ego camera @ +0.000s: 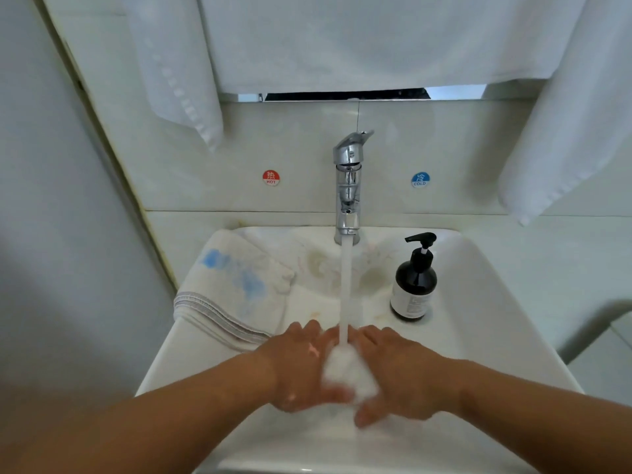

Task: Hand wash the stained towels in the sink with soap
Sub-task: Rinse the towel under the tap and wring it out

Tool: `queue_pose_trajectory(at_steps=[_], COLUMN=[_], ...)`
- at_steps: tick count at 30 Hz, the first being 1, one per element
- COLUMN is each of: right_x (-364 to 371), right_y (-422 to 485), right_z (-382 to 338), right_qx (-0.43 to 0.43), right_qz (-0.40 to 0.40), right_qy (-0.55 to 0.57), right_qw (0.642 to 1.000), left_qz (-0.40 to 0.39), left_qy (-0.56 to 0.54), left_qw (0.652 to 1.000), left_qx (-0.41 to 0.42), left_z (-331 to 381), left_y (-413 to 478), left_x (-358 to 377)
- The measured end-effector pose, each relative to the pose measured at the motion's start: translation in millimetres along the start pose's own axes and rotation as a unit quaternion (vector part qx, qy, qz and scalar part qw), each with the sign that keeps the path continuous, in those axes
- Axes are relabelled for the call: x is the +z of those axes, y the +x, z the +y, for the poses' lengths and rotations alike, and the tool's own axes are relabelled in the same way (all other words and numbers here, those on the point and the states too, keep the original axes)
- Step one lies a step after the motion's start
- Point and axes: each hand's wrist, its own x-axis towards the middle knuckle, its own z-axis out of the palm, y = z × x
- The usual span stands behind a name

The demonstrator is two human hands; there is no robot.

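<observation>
A white towel (236, 285) with blue stains and a grey striped hem lies folded over the left rim of the white sink (478, 302). Pale cloth with brownish stains (318, 265) seems to lie at the back of the basin. The chrome faucet (349, 179) runs a steady stream (345, 289). My left hand (301, 364) and my right hand (396, 367) lie side by side under the stream with fingers fairly straight. White splashing water or foam (349, 371) sits between them. A dark soap pump bottle (413, 282) stands on the right of the sink.
White towels hang above: one at the left (178, 70), a wide one across the middle (376, 39), one at the right (567, 124). Red hot (271, 177) and blue cold (420, 179) stickers flank the faucet. A wall closes in on the left.
</observation>
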Motion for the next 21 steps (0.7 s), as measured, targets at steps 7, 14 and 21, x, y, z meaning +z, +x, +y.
queue_pose_trajectory(at_steps=[7, 14, 21], right_x=[-16, -18, 7], right_y=[13, 6, 17], right_z=[6, 10, 0], right_qx=[-0.013, 0.081, 0.002], right_qz=[0.088, 0.079, 0.024], right_qy=[0.023, 0.092, -0.016], right_qw=[0.996, 0.989, 1.0], left_qz=[0.054, 0.039, 0.007], left_qy=[-0.023, -0.122, 0.01], left_qw=[0.998, 0.992, 1.0], left_qx=[0.011, -0.018, 0.004], left_z=[-20, -30, 7], left_y=[20, -3, -7], left_x=[-4, -33, -9])
